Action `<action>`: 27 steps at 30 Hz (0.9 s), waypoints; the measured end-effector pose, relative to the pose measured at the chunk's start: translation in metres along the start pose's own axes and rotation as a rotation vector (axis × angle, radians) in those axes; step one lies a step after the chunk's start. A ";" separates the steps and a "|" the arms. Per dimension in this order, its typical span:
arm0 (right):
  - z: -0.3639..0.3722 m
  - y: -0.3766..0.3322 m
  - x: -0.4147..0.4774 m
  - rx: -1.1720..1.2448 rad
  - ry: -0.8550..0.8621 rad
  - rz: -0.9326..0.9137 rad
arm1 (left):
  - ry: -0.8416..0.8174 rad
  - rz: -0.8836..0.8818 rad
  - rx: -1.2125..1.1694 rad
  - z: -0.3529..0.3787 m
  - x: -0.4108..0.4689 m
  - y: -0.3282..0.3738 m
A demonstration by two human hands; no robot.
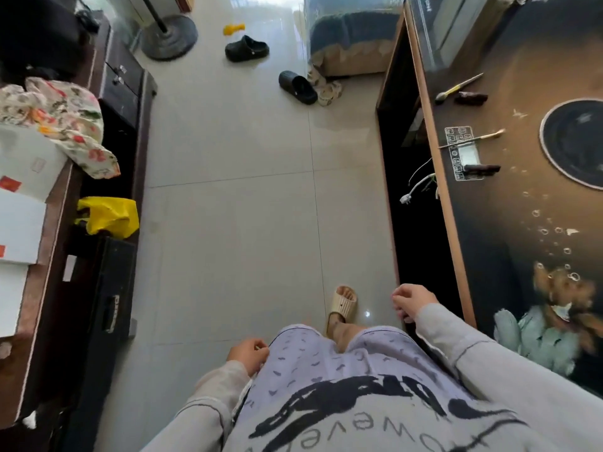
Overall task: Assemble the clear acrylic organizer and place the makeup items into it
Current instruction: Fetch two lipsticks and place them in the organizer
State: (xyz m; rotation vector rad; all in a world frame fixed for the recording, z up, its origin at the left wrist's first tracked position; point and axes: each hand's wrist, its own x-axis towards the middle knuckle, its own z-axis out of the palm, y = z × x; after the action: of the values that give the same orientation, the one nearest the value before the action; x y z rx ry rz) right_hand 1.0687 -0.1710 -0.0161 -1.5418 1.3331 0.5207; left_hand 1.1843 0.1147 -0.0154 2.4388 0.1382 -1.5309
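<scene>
A person is standing on the floor (244, 190) and looking down. The left hand (248, 353) is hanging by the purple shorts (306, 350). Its fingers are curling loosely and holding nothing. The right hand (412, 303) is hanging beside the near edge of the worktop (522, 197) on the right. Its fingers are curling loosely too, a little apart, and holding nothing.

The makeup things are lying on the worktop, far from both hands. The yellow brush (460, 88) is lying farthest away, with the first dark stick (471, 97) just beside it. Nearer, the thin brush (473, 138) is lying across a panel with little white pictures (455, 158). The second dark stick (482, 168) is lying at the near end of that panel. A big round black plate (577, 145) is sitting in the worktop to the right of them.

One foot is wearing a beige slipper (342, 303). Two black slippers (247, 48) are lying far off on the floor. On the left, a yellow bag (107, 215), a flowery cloth (65, 122) and white boxes (26, 158) are resting on dark furniture.
</scene>
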 end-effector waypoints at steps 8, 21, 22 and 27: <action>-0.055 -0.069 0.029 -0.009 0.015 -0.017 | 0.013 0.061 0.127 -0.063 0.034 0.096; -0.079 -0.095 0.088 0.393 0.255 0.341 | -0.055 0.382 0.466 -0.185 0.131 0.340; -0.077 -0.097 0.090 0.450 0.285 0.380 | -0.064 0.420 0.503 -0.193 0.135 0.363; -0.060 -0.114 0.095 0.617 0.345 0.537 | -0.074 0.531 0.596 -0.218 0.152 0.457</action>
State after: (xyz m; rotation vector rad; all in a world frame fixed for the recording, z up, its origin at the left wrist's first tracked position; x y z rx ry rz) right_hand 1.1848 -0.2807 -0.0243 -0.7760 1.9657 0.1276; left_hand 1.5405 -0.2757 0.0143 2.5020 -1.0289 -1.5441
